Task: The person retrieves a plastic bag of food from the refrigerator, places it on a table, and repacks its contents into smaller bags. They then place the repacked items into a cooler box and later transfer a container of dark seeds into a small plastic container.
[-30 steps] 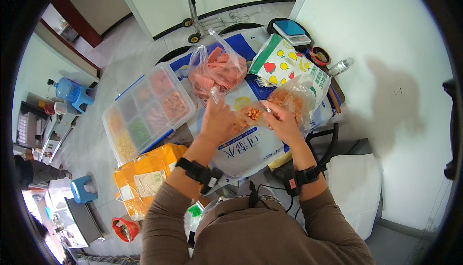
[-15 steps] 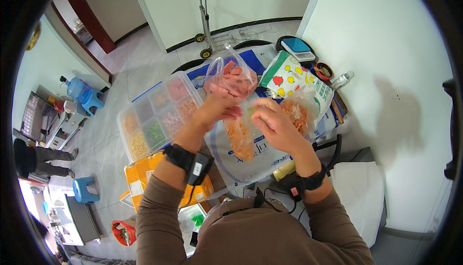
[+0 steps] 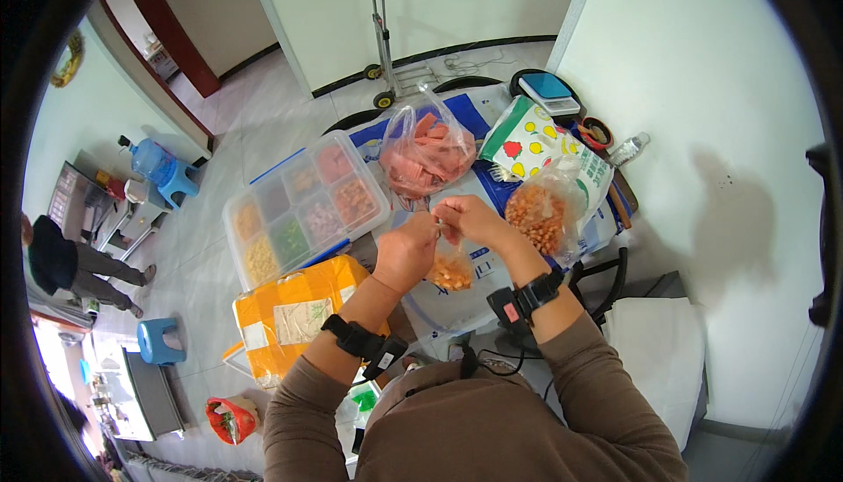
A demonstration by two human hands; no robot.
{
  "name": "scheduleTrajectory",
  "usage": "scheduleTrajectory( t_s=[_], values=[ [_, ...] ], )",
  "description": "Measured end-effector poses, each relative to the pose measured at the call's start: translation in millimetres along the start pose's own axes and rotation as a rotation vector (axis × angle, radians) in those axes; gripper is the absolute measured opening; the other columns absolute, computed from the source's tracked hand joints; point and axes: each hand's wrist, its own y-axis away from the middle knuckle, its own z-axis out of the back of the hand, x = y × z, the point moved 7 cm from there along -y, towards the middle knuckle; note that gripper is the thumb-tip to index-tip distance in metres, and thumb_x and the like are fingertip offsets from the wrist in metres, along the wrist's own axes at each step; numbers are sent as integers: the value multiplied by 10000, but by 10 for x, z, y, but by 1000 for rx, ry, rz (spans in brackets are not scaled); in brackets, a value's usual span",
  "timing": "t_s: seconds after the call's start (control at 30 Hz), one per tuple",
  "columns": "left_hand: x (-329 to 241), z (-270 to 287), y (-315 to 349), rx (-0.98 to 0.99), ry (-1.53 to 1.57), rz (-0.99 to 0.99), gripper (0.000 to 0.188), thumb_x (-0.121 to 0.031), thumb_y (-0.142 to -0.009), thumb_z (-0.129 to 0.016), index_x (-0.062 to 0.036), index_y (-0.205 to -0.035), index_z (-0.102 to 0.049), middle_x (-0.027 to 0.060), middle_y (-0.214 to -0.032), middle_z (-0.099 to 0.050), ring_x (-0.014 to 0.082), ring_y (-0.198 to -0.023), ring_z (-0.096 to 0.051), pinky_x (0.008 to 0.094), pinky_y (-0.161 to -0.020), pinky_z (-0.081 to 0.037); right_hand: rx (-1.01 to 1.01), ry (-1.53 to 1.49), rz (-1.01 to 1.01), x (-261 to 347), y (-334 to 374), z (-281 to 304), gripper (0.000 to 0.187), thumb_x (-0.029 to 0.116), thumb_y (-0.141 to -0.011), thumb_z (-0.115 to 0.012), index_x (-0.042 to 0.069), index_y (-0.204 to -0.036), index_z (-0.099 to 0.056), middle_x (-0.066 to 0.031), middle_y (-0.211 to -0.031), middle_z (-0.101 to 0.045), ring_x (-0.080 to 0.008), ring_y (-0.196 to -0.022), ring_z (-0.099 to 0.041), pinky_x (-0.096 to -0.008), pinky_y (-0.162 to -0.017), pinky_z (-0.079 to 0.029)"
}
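My left hand (image 3: 407, 251) and my right hand (image 3: 475, 223) meet over the middle of the table. Both are closed, pinching the neck of a small clear plastic bag (image 3: 451, 273). Orange pieces fill the bag's lower part, which sits just below my fingers. Beyond my hands is a larger clear bag of pink slabs (image 3: 428, 155). Right of my right hand lies another clear bag of orange-brown pieces (image 3: 536, 216). A lidded clear compartment box (image 3: 279, 205), holding foods of several colours, is to the left.
An orange taped parcel (image 3: 299, 311) lies at the near left. A white bag with fruit prints (image 3: 525, 138), a kitchen scale (image 3: 548, 91) and a plastic bottle (image 3: 630, 148) are at the far right. A hand trolley (image 3: 383, 43) stands by the wall; a person (image 3: 77, 262) is at far left.
My hands have come together and lower at the bag's neck. The orange pieces, stretched out long before, now sit bunched in a rounder, shorter bag.
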Motion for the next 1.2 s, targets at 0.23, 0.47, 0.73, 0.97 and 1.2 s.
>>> scheduleTrajectory(
  t_s=[0.23, 0.47, 0.73, 0.97, 1.2],
  values=[
    [821, -644, 450, 131, 1161, 982, 90, -78, -791, -595, -51, -741, -526, 57, -672, -581, 156, -590, -555, 255, -540, -434, -223, 585, 201, -174, 409, -189, 215, 210, -861, -593, 12, -943, -586, -123, -762, -643, -227, -675, -621, -334, -656, -491],
    [969, -780, 445, 189, 747, 812, 137, -121, -773, -627, -38, -705, -543, 73, -697, -595, 172, -623, -560, 258, -589, -426, -184, 544, -14, -429, 424, -85, 180, 189, -770, -609, 11, -795, -614, -176, -722, -621, -341, -671, -607, -390, -611, -474],
    [1151, -289, 355, 240, -488, 544, 276, -247, -744, -658, -35, -914, -606, 156, -926, -606, 336, -926, -583, 423, -821, -449, -68, 979, -401, -1186, 594, 303, 275, 285, -773, -633, 38, -892, -627, -164, -828, -636, -302, -802, -619, -405, -707, -480],
    [766, 592, 519, 39, -274, 354, 761, -255, -737, -719, -42, -1353, -327, 218, -1375, -361, 380, -1244, -380, 427, -1012, -337, -142, 976, 196, -946, 261, -115, 831, 417, -695, -742, 166, -1371, -329, -188, -1393, -319, -323, -1255, -357, -434, -963, -378],
    [596, 1828, 2246, 236, -694, 767, 1121, -309, -510, -855, -137, -1428, -236, 182, -1481, -167, 381, -1359, -169, 519, -1063, -223, 51, 1114, 92, -1082, 3, -498, 500, 118, -762, -652, 161, -1244, -527, -112, -1175, -567, -316, -1046, -551, -365, -850, -459]
  ],
)
